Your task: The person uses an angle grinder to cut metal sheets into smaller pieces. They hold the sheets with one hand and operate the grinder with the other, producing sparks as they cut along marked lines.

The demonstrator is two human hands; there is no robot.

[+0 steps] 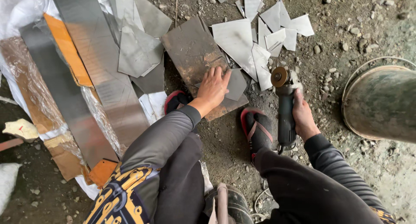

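Mid-frame, the left hand (213,86) lies flat, fingers spread, on a small grey metal piece (236,84) atop a rusty plate (195,55), while just right the right hand (303,115) is wrapped around an angle grinder (284,107), its disc near that piece's right edge.

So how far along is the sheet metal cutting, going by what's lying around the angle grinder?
Done, by the look of it: a scatter of cut metal offcuts lies on the ground. In hand: the left hand presses a small grey metal piece on a rusty plate, while the right hand holds the angle grinder beside it, disc clear of the metal. Seemingly left: long uncut sheet strips.
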